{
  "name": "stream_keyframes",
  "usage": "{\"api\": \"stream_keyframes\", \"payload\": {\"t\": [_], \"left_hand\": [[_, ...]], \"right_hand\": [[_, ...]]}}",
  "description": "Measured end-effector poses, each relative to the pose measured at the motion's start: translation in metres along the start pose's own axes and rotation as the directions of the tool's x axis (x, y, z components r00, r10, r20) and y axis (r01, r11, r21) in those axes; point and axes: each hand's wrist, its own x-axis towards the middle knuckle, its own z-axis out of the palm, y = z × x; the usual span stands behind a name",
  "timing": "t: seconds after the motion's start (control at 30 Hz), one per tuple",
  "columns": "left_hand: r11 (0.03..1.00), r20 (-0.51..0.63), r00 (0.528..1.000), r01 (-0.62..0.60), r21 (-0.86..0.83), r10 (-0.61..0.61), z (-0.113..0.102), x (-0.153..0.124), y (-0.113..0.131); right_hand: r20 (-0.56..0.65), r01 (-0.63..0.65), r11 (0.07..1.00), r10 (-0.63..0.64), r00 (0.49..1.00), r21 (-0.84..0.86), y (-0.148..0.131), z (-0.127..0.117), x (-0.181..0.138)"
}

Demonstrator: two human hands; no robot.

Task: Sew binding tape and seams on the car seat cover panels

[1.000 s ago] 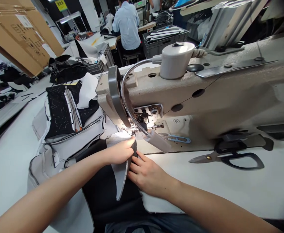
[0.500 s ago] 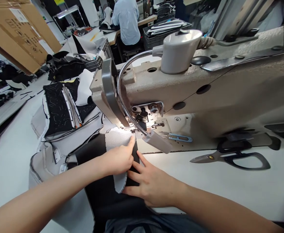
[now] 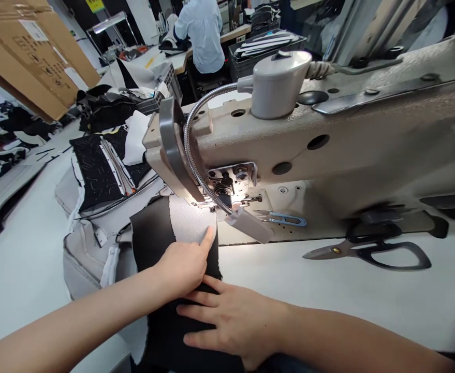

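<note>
My left hand (image 3: 184, 267) lies on a light grey fabric piece (image 3: 190, 220), its index finger stretched toward the sewing machine's needle area and its other fingers curled in. This grey piece rests on a black sheet of material (image 3: 151, 233); its upper edge is under the lit presser foot area, and its lower end is hidden by my left hand. Just below, my right hand (image 3: 231, 321) lies flat on the black sheet with fingers spread. The sewing machine (image 3: 211, 134) stands over the work, its lamp (image 3: 248, 224) shining on the needle area.
Scissors (image 3: 367, 253) and blue thread snips (image 3: 287, 219) lie at right. Sewn grey and black pieces (image 3: 99, 181) are heaped left of the machine. A cardboard box (image 3: 37, 57) stands at the upper left. Farther back, a person (image 3: 202, 36) works at another table.
The grey piece has gone farther under the machine, with the black sheet shifted too. My right hand has slid down toward me, and my left index finger now presses slightly lower.
</note>
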Motion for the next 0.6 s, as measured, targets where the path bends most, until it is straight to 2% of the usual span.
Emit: {"api": "stream_keyframes", "payload": {"t": [0.1,0.23,0.3,0.37,0.47,0.6], "left_hand": [[0.999,-0.136,0.99,-0.032,0.014,0.034,0.013,0.003,-0.007],[0.979,-0.289,0.95,-0.159,-0.129,0.116,0.025,0.013,-0.017],[0.97,-0.316,0.942,-0.176,-0.166,0.116,0.027,0.016,-0.019],[0.981,-0.328,0.938,-0.158,-0.116,0.112,0.027,0.017,-0.018],[0.993,-0.355,0.928,-0.121,-0.005,0.112,0.024,0.019,-0.015],[0.997,-0.371,0.926,-0.069,0.016,0.07,0.018,0.025,-0.016]], "right_hand": [[-0.092,-0.07,0.996,0.065,0.994,-0.06,0.001,0.007,0.003],[-0.281,-0.276,0.941,0.216,0.935,-0.196,0.006,0.015,0.006],[-0.312,-0.357,0.904,0.277,0.909,-0.236,0.007,0.016,0.006],[-0.344,-0.399,0.879,0.302,0.889,-0.26,0.007,0.016,0.006],[-0.417,-0.429,0.853,0.288,0.862,-0.296,0.008,0.017,0.004],[-0.466,-0.459,0.834,0.29,0.836,-0.306,0.02,0.021,0.0]]}}
